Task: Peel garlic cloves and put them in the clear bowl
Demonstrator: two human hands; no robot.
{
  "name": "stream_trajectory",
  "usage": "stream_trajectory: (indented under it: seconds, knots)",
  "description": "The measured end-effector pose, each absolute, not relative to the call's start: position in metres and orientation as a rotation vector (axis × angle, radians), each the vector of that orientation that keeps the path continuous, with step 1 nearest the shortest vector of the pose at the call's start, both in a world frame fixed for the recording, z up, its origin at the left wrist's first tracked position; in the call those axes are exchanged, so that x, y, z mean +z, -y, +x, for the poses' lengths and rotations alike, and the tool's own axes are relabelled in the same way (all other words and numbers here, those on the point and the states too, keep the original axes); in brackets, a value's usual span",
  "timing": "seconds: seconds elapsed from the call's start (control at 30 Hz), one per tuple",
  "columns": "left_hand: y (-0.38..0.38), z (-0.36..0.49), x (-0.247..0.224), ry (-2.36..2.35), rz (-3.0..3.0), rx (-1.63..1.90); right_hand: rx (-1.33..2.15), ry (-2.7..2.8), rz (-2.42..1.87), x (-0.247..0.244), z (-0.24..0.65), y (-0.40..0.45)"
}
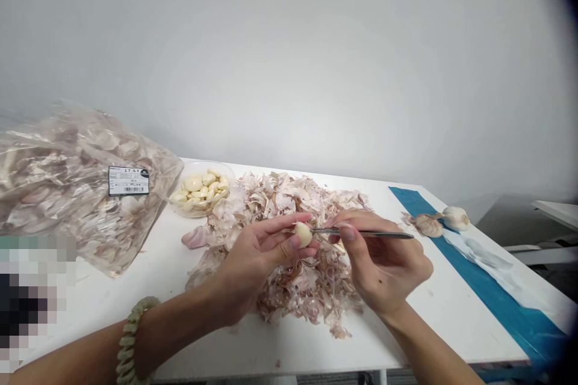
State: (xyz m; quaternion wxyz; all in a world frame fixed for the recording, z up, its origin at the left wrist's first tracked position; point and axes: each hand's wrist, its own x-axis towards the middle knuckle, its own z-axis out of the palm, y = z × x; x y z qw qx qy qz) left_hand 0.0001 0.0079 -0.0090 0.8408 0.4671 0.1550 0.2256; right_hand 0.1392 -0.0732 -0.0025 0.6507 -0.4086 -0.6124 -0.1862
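Between the thumb and fingers of my left hand (271, 246) is a pale garlic clove (303, 234), its smooth surface bare of skin on the side I see. My right hand (383, 258) is closed around a thin metal knife (379, 233), whose narrow tip points left and meets the clove's right side. Both hands are above a big heap of garlic skins (311, 289). At the heap's left edge lies a pinkish clove in its skin (195, 237). Behind and left, a clear round bowl (198, 209) holds several peeled cloves (205, 185).
A clear plastic bag (85, 192) stuffed with garlic skins and bearing a label stands at the left. On the right, a blue strip (469, 277) crosses the white table (433, 289), with two garlic bulbs (456, 218) and a crumpled white bag (483, 258) by it. A wall rises behind.
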Motion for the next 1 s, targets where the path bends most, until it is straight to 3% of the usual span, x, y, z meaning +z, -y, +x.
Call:
stream_trajectory:
  seconds: [1.0]
  knots:
    - [-0.0078,0.0024,-0.0099,-0.36,1.011,0.582,-0.343,1.385,-0.937,-0.0023,0.1378,0.0744]
